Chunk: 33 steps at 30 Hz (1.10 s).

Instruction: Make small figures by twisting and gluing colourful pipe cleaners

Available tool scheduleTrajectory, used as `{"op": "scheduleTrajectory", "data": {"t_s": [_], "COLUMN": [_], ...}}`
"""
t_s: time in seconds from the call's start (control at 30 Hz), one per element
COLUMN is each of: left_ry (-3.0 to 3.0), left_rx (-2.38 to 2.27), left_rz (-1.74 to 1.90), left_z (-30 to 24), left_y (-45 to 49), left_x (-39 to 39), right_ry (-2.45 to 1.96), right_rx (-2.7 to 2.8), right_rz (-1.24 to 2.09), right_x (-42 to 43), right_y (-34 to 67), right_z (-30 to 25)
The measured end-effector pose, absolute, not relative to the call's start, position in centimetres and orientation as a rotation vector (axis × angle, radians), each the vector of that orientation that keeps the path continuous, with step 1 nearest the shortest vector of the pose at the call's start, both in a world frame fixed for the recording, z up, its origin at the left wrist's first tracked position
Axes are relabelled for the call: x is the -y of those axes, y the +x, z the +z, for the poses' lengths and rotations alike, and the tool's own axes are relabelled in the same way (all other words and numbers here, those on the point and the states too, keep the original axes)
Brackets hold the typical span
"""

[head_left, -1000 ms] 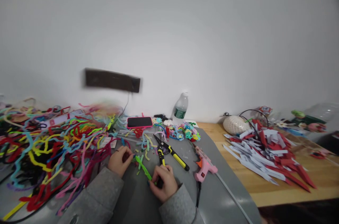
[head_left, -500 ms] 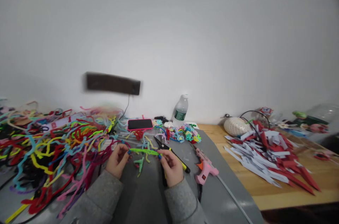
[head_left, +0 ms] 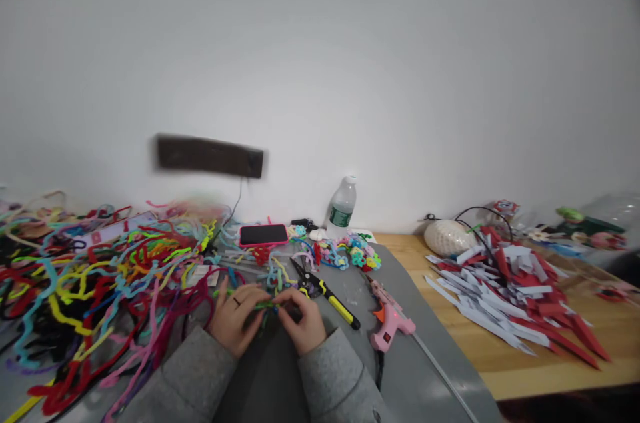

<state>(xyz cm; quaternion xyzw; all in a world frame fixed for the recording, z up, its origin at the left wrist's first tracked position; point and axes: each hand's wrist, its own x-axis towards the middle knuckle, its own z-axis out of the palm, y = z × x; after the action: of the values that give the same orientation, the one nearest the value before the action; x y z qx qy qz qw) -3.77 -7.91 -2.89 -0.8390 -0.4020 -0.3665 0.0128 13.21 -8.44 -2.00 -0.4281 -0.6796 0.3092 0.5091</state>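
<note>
A green pipe cleaner (head_left: 263, 305) with a bit of blue at its end runs between my two hands, above the grey table mat (head_left: 415, 349). My left hand (head_left: 237, 317) is closed around one part of it, a dark ring on one finger. Thumb and fingertips of my right hand (head_left: 302, 320) pinch the blue end. Both hands are close together, and my fingers hide much of the pipe cleaner. Just right of my right hand lie yellow-and-black pliers (head_left: 330, 296). A pink glue gun (head_left: 389, 323) rests farther right.
Tangled coloured pipe cleaners (head_left: 100, 283) cover the left side. Behind my hands are a phone (head_left: 263, 235), a water bottle (head_left: 343, 206) and small pipe-cleaner flowers (head_left: 363, 253). Red and white paper strips (head_left: 520, 289) and a white woven-looking object (head_left: 447, 237) lie on the wooden table (head_left: 480, 369).
My hands have come together from being spread apart with the green pipe cleaner stretched between them. My left hand now covers part of it. The pliers show more fully.
</note>
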Motion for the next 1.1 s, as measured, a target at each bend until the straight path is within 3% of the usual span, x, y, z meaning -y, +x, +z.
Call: {"op": "scheduleTrajectory", "data": {"t_s": [0.7,1.1], "left_ry": [-2.875,-2.938], "left_rx": [1.179,1.155], "left_rz": [-1.339,-1.316], "left_z": [-2.51,-2.37], "left_y": [-3.11,-3.55], "left_x": [8.22,8.28], "right_ry": [-1.007,-0.805], "right_rx": [1.529,1.492], "right_rz": [0.984,1.335], "right_x": [8.57,8.53], "right_y": [12.98,13.59], "right_z": [-1.33,-1.50]}}
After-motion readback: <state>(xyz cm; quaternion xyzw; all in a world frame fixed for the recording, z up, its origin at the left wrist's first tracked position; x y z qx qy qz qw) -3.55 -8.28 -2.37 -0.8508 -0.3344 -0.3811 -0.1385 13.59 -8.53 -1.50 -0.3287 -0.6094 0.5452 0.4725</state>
